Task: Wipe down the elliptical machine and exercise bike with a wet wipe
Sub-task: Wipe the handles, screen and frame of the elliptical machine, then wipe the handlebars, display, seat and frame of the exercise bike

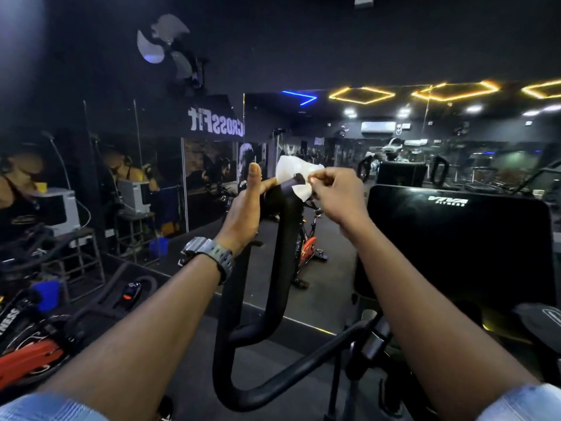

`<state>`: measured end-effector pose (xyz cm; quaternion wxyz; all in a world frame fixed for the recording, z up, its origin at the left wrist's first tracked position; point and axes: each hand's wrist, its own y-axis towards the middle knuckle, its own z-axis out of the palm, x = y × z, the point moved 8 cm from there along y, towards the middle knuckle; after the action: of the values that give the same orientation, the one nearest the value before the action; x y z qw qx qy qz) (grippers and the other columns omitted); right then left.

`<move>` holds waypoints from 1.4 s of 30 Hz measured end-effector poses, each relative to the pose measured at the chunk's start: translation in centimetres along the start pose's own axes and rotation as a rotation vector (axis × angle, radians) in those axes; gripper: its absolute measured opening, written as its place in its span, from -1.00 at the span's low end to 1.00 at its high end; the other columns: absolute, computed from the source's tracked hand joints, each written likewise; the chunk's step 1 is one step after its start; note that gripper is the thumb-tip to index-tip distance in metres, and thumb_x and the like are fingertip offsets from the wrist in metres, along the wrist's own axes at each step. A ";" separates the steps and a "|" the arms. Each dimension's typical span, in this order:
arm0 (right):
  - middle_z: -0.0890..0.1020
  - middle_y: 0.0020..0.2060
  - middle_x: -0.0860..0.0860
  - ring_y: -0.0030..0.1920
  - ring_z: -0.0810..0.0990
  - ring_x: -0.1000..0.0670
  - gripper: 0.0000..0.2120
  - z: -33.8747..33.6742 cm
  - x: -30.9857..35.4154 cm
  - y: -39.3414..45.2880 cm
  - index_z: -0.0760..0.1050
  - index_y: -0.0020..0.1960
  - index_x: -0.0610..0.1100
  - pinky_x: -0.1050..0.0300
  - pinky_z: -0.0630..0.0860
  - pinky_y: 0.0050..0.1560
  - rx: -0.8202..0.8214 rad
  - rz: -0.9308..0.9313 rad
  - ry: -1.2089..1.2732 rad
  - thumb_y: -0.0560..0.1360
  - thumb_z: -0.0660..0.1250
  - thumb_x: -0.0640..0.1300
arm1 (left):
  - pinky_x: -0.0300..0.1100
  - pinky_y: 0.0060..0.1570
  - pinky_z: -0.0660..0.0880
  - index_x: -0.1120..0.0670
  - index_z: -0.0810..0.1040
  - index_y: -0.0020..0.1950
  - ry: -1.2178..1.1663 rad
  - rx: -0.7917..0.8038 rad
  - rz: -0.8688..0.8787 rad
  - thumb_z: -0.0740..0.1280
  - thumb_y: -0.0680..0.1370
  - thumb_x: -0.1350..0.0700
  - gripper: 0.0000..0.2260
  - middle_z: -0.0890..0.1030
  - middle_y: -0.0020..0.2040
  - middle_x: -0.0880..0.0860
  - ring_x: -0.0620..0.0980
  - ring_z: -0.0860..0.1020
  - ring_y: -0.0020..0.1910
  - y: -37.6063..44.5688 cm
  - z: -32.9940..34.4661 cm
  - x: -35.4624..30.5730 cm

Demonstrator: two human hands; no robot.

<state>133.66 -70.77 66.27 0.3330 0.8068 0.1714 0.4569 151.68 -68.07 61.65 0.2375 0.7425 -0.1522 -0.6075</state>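
I log 2 hands at top of black handlebar [273,268]. Left hand [246,208] grips bar end, thumb raised. Right hand [337,192] pinches white wet wipe [293,173] (draped over bar tip). Console [461,238] right of handlebar.

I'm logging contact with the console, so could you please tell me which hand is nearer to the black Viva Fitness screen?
Right. The right hand pinches the wet wipe just left of the screen; the left hand grips the handlebar farther left.
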 end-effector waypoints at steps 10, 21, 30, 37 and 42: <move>0.69 -0.18 0.05 -0.15 0.63 0.08 -0.89 0.0 1.6 0.7 0.69 -0.03 -0.12 0.11 0.58 0.00 0.003 -0.093 -0.034 0.52 0.40 -0.13 | 0.18 0.55 0.19 -0.11 0.57 0.38 -0.050 0.003 -0.043 -0.08 0.30 -0.72 -0.02 0.57 0.41 -0.01 -0.03 0.46 0.45 0.9 0.5 1.3; 0.71 -0.10 0.03 -0.05 0.65 0.02 -0.89 9.0 13.1 0.3 0.69 -0.02 -0.04 0.09 0.57 0.02 0.182 -0.364 -0.022 0.51 0.39 -0.11 | 0.19 0.42 0.41 0.05 0.60 0.35 0.008 -0.312 -0.089 -0.04 0.16 -0.77 0.15 0.66 0.27 -0.01 -0.03 0.59 0.29 -3.4 -11.8 -0.1; 0.71 -0.11 -0.10 -0.01 0.65 -0.11 -0.89 27.3 11.5 -10.9 0.68 -0.10 -0.08 0.06 0.57 0.01 0.610 -0.219 0.018 0.48 0.36 -0.17 | 0.06 0.53 0.27 -0.04 0.60 0.33 0.307 -0.686 -0.164 -0.09 0.37 -0.63 -0.09 0.59 0.36 -0.04 -0.12 0.50 0.37 -19.0 -26.6 2.2; 0.71 -0.10 -0.07 -0.07 0.65 -0.02 -0.82 35.5 6.5 -20.5 0.68 -0.10 -0.06 0.27 0.43 -0.13 0.860 -0.094 0.045 0.48 0.32 -0.24 | 0.00 0.53 0.29 0.13 0.50 0.45 0.273 -0.782 -0.280 -0.06 0.39 -0.58 -0.01 0.55 0.42 0.05 -0.10 0.50 0.39 -24.8 -27.9 6.2; 0.65 -0.20 0.02 -0.27 0.56 0.16 -0.86 36.8 4.6 -22.4 0.67 -0.04 -0.10 0.51 0.35 -0.36 0.902 0.041 0.158 0.40 0.52 -0.13 | -0.06 0.52 0.25 0.10 0.45 0.49 0.280 -0.733 -0.371 -0.14 0.45 -0.54 -0.06 0.51 0.46 0.05 -0.10 0.47 0.41 -24.9 -26.0 10.9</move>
<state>168.08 -65.97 40.29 -0.0745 0.8371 0.3621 0.4033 177.76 -48.38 43.11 0.3906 0.6992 0.2433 -0.5471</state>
